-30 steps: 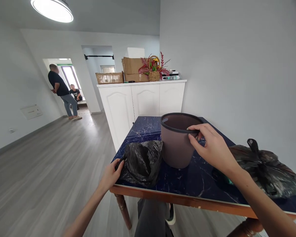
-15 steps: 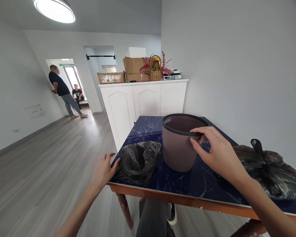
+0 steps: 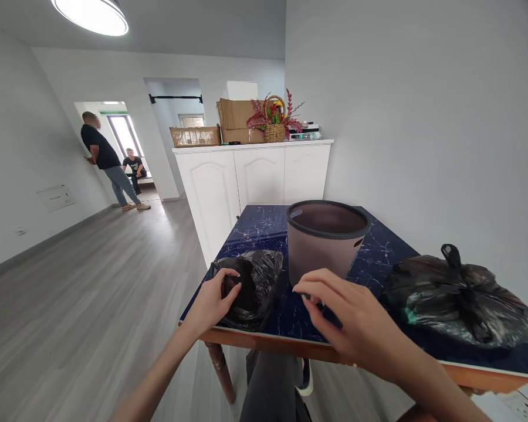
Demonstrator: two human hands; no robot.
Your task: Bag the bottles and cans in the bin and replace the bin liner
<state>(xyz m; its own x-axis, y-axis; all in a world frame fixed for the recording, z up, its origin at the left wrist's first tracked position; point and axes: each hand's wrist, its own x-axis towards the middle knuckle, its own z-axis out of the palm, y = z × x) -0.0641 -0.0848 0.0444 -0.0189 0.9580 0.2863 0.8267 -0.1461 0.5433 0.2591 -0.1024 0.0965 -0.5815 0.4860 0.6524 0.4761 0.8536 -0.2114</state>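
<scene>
A taupe plastic bin (image 3: 321,249) with a dark rim stands upright and empty on the blue marble-patterned table (image 3: 369,264). Left of it lies a crumpled black plastic bag (image 3: 257,284), and my left hand (image 3: 215,299) grips its near edge with the fingers curled over it. My right hand (image 3: 343,319) hovers above the table's front, in front of the bin, fingers loosely bent and holding nothing. A filled, knotted black rubbish bag (image 3: 457,299) rests on the table's right side.
A white cabinet (image 3: 250,176) behind the table carries cardboard boxes (image 3: 235,120) and a flower basket (image 3: 275,123). Grey wood floor (image 3: 92,293) stretches to the left. Two people (image 3: 103,155) are in the far doorway. A wall runs along the table's right.
My right hand has let go of the bin's rim and drawn back toward me. My left hand has moved onto the crumpled bag and closed on it.
</scene>
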